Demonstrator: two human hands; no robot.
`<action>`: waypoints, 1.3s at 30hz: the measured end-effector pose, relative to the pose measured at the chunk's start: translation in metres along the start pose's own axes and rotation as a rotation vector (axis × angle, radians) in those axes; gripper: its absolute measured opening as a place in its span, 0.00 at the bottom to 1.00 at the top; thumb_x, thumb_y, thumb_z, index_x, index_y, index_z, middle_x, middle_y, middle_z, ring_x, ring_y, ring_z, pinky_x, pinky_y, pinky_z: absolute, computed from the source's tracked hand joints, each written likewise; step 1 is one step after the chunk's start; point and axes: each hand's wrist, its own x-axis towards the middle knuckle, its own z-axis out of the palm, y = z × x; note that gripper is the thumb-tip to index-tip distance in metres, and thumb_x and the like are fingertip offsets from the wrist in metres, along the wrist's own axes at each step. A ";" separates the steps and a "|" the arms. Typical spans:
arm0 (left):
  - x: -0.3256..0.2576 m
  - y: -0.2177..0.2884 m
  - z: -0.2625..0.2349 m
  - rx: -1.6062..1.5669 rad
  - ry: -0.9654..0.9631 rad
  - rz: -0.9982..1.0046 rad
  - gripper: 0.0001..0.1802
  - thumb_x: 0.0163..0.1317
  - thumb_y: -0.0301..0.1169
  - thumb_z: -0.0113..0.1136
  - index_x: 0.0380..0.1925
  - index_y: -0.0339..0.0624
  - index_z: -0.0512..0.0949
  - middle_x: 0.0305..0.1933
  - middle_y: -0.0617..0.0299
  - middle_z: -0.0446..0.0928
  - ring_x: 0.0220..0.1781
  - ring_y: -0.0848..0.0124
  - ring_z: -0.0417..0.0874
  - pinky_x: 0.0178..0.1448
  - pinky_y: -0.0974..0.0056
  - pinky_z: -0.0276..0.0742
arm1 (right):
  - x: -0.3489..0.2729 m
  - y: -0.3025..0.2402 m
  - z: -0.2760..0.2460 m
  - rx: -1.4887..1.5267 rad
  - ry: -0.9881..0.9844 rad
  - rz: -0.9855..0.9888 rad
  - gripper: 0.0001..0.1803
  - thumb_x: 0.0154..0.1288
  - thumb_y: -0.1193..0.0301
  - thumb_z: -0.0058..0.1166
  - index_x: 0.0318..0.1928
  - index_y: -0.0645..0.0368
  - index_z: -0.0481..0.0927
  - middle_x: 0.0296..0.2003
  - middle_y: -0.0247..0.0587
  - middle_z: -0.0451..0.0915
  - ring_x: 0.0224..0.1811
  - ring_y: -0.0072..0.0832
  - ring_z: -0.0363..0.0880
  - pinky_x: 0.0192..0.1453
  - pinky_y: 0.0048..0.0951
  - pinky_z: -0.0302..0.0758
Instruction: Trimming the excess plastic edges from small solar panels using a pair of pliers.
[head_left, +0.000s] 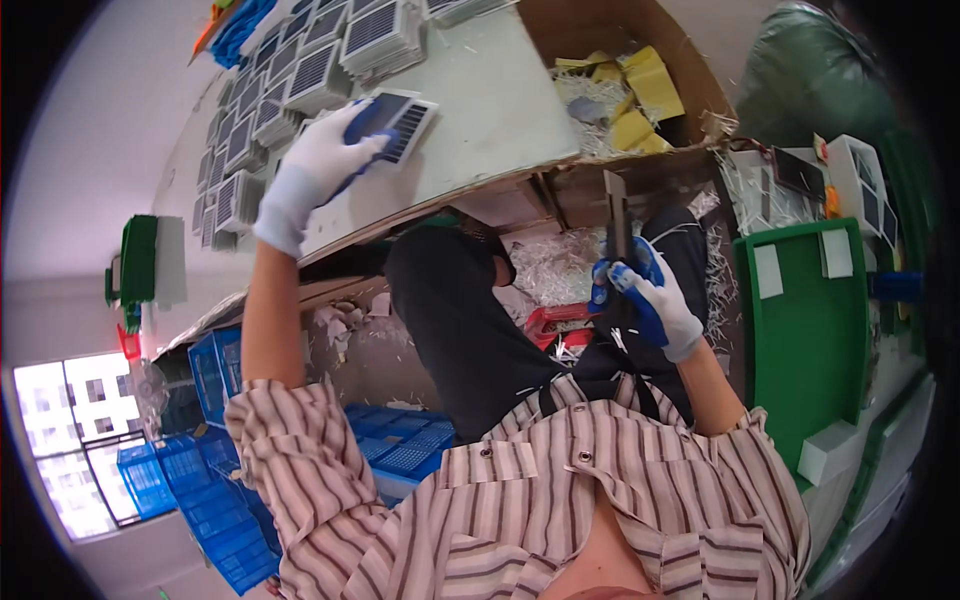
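The pale grey worktable is taken as the landmark. On its top, near the middle, the left hand, in a white knit glove with blue-coated fingers, is closed over a small stack of dark, square, grid-lined panels with white edges; the near corner of that stack is hidden under the fingers, so the number of panels cannot be counted. Further along the tabletop, toward its far left end, many more stacks of the same gridded panels are laid in rows, some cut off by the upper edge of the view. Below the table's front edge, over the lap, the right hand, gloved the same way, is closed around the lower end of a thin, dark, flat upright strip; what kind of thing this is cannot be made out, and its base is covered by the fingers. At the table's right end an open brown cardboard box holding yellow foam blocks and white shreds is seen. To the right of the table a green plastic tray stands, and beneath the table blue plastic crates are stacked, partly hidden by the striped shirt sleeve.
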 end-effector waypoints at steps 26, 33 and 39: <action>0.026 0.113 0.128 0.213 0.559 0.275 0.22 0.50 0.36 0.61 0.46 0.39 0.75 0.47 0.52 0.74 0.52 0.55 0.72 0.56 0.54 0.67 | 0.047 0.005 -0.032 0.113 0.135 -0.129 0.12 0.65 0.74 0.47 0.48 0.62 0.67 0.30 0.39 0.73 0.30 0.26 0.74 0.34 0.27 0.77; 0.033 0.125 0.139 0.168 0.532 0.176 0.24 0.49 0.35 0.62 0.48 0.41 0.75 0.52 0.49 0.71 0.57 0.51 0.68 0.61 0.51 0.63 | 0.100 0.000 -0.033 -0.184 0.256 -0.139 0.09 0.59 0.72 0.59 0.36 0.62 0.74 0.23 0.32 0.74 0.20 0.20 0.72 0.26 0.25 0.77; 0.031 0.131 0.139 0.068 0.538 0.234 0.21 0.48 0.28 0.60 0.46 0.41 0.75 0.50 0.52 0.72 0.56 0.52 0.69 0.61 0.53 0.64 | 0.118 0.013 -0.027 -0.212 0.146 -0.310 0.11 0.58 0.71 0.61 0.37 0.64 0.75 0.25 0.35 0.77 0.20 0.23 0.77 0.22 0.26 0.77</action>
